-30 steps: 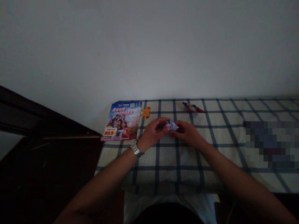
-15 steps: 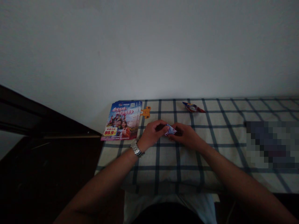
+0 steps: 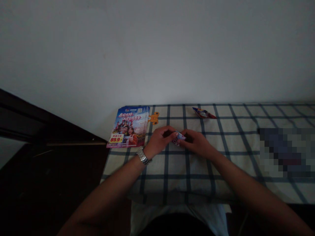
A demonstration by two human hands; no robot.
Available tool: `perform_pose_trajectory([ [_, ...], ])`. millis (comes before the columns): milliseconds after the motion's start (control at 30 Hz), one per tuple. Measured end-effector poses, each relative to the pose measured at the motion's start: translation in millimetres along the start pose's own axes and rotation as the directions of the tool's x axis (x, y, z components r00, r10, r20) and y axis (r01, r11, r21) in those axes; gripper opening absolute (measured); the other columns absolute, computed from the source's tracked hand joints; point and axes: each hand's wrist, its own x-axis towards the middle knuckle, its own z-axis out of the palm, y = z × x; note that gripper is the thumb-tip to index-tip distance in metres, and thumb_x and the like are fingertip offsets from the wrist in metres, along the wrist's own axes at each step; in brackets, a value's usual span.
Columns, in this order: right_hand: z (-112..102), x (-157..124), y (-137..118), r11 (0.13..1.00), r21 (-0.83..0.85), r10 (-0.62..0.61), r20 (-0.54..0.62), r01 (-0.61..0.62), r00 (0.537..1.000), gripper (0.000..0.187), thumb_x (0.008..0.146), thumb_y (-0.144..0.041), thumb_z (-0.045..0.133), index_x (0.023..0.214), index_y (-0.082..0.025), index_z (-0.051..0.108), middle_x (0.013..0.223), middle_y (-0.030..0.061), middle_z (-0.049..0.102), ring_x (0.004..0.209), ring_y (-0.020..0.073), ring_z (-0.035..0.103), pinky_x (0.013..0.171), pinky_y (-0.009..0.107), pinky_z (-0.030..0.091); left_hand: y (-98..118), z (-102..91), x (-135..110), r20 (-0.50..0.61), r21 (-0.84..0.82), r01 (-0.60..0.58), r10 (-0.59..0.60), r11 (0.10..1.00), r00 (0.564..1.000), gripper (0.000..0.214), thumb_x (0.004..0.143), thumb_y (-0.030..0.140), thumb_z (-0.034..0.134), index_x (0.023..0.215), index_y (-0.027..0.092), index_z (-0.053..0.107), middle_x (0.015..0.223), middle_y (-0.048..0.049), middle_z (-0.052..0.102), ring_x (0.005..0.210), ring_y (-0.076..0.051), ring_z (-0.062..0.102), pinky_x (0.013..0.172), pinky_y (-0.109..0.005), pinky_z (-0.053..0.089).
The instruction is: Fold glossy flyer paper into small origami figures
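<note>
Blue, white and pink show on the small piece of folded printed paper (image 3: 178, 139) held between the person's two hands, a little left of the middle of the surface and about midway between its far and near edges. The left hand (image 3: 161, 141) pinches the paper's left side between thumb and fingers; the right hand (image 3: 197, 142) pinches its right side the same way, its fingers bent. The fingers cover much of the paper, so its full shape cannot be told. A silver metal-link wristwatch (image 3: 144, 156) circles the left wrist.

The surface is covered by a white tablecloth (image 3: 154, 185) with dark blue checks, its far edge along a plain pale wall (image 3: 157, 49). At the far left corner lies a slightly fanned stack of glossy flyers (image 3: 130, 123), the top one marked 89.9, its near left corner reaching the left edge. An orange bear-shaped figure (image 3: 154, 118) shows at the stack's right side. Near the far edge, right of the hands, rests a pointed folded-paper piece (image 3: 203, 113) in blue and red. Toward the right edge lies a dark object (image 3: 283, 150), blurred by pixels.
</note>
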Motion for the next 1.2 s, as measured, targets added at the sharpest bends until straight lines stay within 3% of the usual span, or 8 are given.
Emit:
perform_pose_trajectory([
  [333,-1.9,2.0,4.6,0.997,-0.048,-0.066,-0.076,0.063,0.995,0.031,0.096,-0.054,0.062,0.091,-0.023,0.066,0.076,0.0006,0.069,0.065,0.0160,0.060,0.059,0.028,0.046,-1.9,2.0,-0.5,0.026,0.070,-0.027,0.026,0.997,0.999,0.032,0.096,0.048,0.063,0.092,0.018,0.073,0.080,-0.0021,0.073,0.073,-0.015,0.066,0.067,-0.024,0.049],
  [1200,-2.1,0.8,2.9,0.994,-0.046,-0.097,-0.063,0.094,0.993,0.030,0.097,-0.051,0.060,0.087,-0.023,0.064,0.074,-0.0001,0.065,0.065,0.0160,0.057,0.060,0.029,0.044,-0.5,1.1,-0.5,-0.004,0.068,-0.026,0.026,0.997,1.000,0.025,0.095,0.043,0.067,0.095,0.019,0.075,0.086,-0.0022,0.074,0.078,-0.016,0.068,0.070,-0.025,0.051],
])
